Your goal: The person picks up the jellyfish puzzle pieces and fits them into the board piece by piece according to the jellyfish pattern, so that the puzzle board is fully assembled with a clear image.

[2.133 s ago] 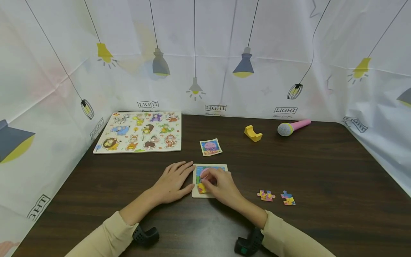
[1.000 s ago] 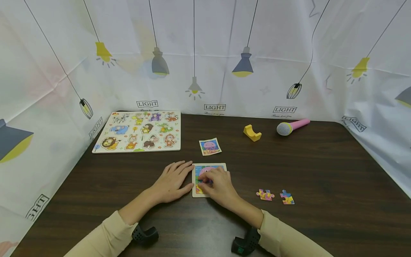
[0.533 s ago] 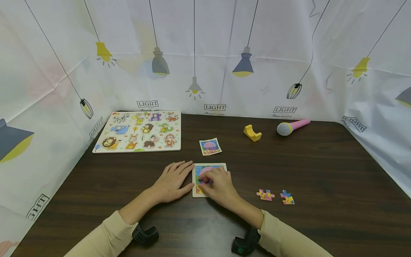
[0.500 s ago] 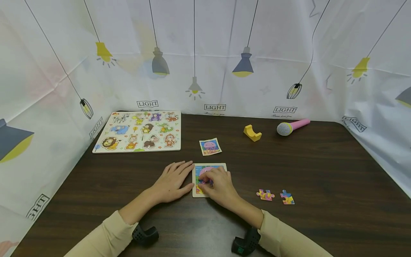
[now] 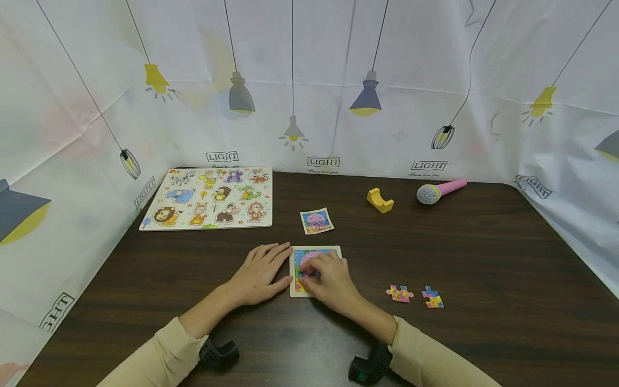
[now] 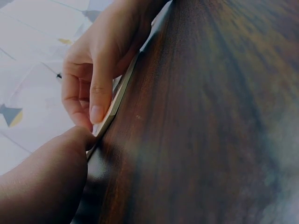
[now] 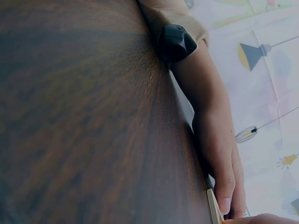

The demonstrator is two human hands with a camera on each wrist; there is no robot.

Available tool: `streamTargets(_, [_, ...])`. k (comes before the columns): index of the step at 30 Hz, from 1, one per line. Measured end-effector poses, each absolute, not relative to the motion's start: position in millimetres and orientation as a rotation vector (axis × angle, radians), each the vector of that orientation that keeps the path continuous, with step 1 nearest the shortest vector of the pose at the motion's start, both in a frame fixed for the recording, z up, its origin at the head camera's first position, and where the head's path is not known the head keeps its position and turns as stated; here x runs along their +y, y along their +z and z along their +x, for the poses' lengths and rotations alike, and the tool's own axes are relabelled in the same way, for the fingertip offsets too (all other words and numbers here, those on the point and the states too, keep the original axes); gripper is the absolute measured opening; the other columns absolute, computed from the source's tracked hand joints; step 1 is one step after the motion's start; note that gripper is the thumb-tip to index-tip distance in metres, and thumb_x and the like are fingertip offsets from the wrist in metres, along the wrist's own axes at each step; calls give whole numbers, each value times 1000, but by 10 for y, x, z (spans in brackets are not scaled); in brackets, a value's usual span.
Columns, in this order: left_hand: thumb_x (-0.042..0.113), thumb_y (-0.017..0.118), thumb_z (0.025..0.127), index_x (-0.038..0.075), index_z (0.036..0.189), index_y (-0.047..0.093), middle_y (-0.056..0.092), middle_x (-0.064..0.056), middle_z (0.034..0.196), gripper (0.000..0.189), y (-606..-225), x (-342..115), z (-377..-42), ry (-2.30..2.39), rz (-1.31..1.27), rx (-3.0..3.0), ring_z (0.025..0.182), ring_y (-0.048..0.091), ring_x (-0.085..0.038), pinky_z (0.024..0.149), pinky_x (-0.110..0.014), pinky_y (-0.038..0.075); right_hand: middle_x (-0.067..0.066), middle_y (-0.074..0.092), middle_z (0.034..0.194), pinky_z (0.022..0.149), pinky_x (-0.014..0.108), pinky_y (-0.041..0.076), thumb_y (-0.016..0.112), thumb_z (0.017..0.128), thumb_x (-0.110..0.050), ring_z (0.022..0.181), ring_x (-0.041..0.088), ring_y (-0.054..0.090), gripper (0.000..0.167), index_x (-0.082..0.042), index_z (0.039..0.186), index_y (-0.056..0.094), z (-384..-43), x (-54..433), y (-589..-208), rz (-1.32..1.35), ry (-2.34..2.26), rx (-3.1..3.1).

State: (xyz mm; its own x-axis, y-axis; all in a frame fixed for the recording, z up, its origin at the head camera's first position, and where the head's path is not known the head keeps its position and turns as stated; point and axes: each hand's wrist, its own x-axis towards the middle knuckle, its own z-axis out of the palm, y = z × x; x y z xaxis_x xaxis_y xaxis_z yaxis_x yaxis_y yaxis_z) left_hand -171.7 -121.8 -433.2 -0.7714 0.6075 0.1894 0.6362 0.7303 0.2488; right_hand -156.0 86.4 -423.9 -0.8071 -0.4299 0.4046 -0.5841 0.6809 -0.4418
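Note:
A small square jigsaw puzzle tray [image 5: 301, 294] with a pale border lies before me, a pink sea animal in its picture. My left hand [image 5: 258, 277] lies flat on the table, its fingertips and thumb touching the tray's left border. Over the tray, my right hand [image 5: 333, 282] has thumb and fingers bent down, pinching a jigsaw piece at the lower left of the picture; the hand covers most of that piece. In the left wrist view the right hand [image 6: 100, 60] stands above the tray edge [image 6: 122, 91]. Two loose jigsaw pieces [image 5: 400, 293] lie to the right.
Behind the tray lies a small picture card [image 5: 316, 221] with a pink octopus. An animal puzzle board [image 5: 208, 200] stands at the back left. A yellow arched block [image 5: 380, 201] and a pink toy microphone [image 5: 441, 192] are at the back right. A printed cloth hangs behind the table.
Since the oldest frame, the yellow jigsaw piece under my right hand has settled into the picture, and that hand has shifted slightly left. During the last second both hands stay still.

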Motion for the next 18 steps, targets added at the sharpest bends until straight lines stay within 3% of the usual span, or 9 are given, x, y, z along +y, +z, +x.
streamTargets(18, [49, 37, 94, 9, 144, 29, 27, -7, 148, 64, -4348, -1222, -1721, -440, -1018, -2844, 133, 23, -29, 104, -50, 18, -7, 57, 81, 67, 32, 28, 77, 73, -28, 77, 11, 41, 20, -17, 86, 68, -1527, 880, -4216, 829, 804, -2633])
